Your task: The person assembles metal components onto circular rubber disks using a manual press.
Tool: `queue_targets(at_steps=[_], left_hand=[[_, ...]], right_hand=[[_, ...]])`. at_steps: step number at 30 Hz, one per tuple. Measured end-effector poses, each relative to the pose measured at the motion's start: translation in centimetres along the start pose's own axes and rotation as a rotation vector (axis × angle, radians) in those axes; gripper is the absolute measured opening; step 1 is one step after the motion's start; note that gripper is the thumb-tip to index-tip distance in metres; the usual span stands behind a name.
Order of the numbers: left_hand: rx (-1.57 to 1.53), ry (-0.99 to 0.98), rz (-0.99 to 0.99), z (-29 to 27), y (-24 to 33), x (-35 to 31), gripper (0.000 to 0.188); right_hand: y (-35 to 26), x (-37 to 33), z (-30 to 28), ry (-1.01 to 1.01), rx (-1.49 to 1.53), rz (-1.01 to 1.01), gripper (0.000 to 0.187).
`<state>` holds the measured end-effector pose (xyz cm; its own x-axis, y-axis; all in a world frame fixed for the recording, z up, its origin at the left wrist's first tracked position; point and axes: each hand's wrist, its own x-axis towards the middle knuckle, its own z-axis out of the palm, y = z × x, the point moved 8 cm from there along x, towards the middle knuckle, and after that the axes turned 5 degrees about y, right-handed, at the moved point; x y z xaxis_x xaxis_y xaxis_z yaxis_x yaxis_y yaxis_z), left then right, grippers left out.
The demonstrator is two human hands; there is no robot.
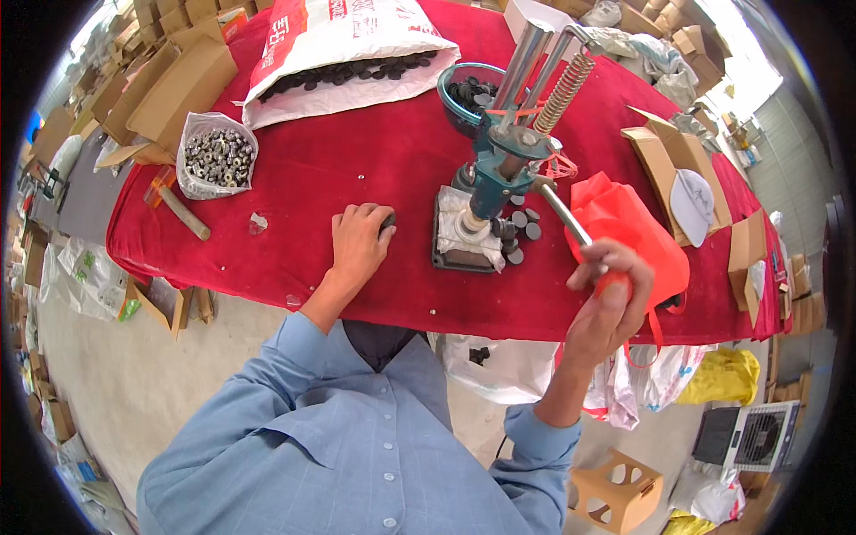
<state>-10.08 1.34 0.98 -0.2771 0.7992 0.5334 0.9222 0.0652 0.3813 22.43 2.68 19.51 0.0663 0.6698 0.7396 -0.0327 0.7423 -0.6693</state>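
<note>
The hands flank the green press.

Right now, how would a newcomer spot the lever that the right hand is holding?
On the red-covered table stands a teal press. From its right side, the lever slants down to the right hand. Unlike the coil spring above, it is a smooth, straight metal rod.

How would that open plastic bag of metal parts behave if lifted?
The plastic bag would probably sag, since its wall looks crumpled. Filled with shiny metal parts, it's likely heavy for its size. Its open top might spill some.
</note>
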Motion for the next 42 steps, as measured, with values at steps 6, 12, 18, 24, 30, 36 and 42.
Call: queue_targets(at_steps=[6, 12, 18, 24, 30, 36, 42], left_hand=[[-0.333, -0.005, -0.015, 0.3, 2.8, 1.8, 0.039], [-0.545, -0.104, 0.012, 3.5, 9.5, 3.4, 0.062], [-0.532, -0.02, 0.075, 3.2, 10.3, 3.3, 0.062], [-0.335, 0.083, 0.104, -1.5, 5.8, 1.7, 0.044], [-0.132, -0.043, -0.035, -3.8, 1.9, -3.9, 0.034], [-0.164, -0.045, -0.004, -2.8, 0.7, -6.1, 0.037], [-0.408, -0.039, -0.058, -1.3, 4.7, -1.2, 0.048]], right_hand=[[0.0, 7.2, 2.4, -0.049, -0.021, 0.166, 0.023], [0.1, 9.7, 3.6, -0.031, -0.06, 0.19, 0.025], [0.2, 6.7, 2.7, 0.014, -0.043, 0.145, 0.023], [2.4, -5.8, -1.5, 0.042, -0.004, -0.11, 0.035], [2.9, -7.1, -1.5, 0.071, -0.01, -0.018, 0.038], [0.1, -0.1, 0.0, -0.007, -0.005, -0.003, 0.034], [-0.1, 7.4, 2.5, -0.035, -0.019, 0.164, 0.025]])
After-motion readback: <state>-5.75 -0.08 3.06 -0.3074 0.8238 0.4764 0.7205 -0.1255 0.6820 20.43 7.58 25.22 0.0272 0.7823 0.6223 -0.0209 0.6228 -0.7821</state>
